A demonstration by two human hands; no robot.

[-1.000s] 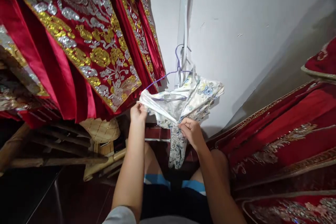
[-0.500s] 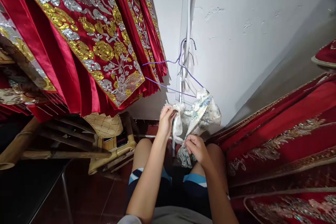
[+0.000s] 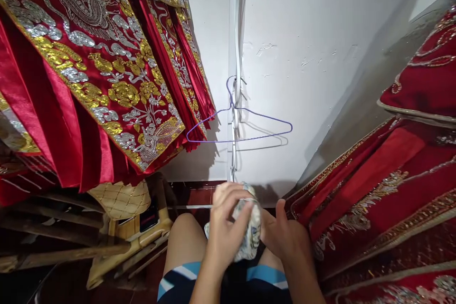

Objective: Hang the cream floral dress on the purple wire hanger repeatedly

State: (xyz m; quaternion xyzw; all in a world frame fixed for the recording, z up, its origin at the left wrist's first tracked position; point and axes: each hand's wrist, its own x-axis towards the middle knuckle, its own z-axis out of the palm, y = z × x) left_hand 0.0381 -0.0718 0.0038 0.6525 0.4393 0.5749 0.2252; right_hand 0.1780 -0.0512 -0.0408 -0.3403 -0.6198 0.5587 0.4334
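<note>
A bunched white cloth with a blue-green floral print (image 3: 253,228) is low in front of me, above my lap. My left hand (image 3: 230,221) is closed around it, fingers curled over the top and thumb on the near side. On the cloth's right side is my right hand (image 3: 285,237), thumb raised and apart from the palm; its fingertips are partly hidden behind the cloth, and it does not grip. Beyond both hands, a bare purple wire hanger (image 3: 263,139) hangs by its hook at the white wall.
Red garments with gold and silver embroidery (image 3: 124,92) hang at left. More red beaded garments (image 3: 374,190) fill the right side. A bamboo chair (image 3: 153,240) with a quilted cream piece (image 3: 121,202) stands at lower left. A white vertical strip (image 3: 238,33) runs down the wall.
The floral cloth has come off the hanger and is bunched up nearer my body. My left hand has closed over it, and my right hand has let go and opened. The view has shifted.
</note>
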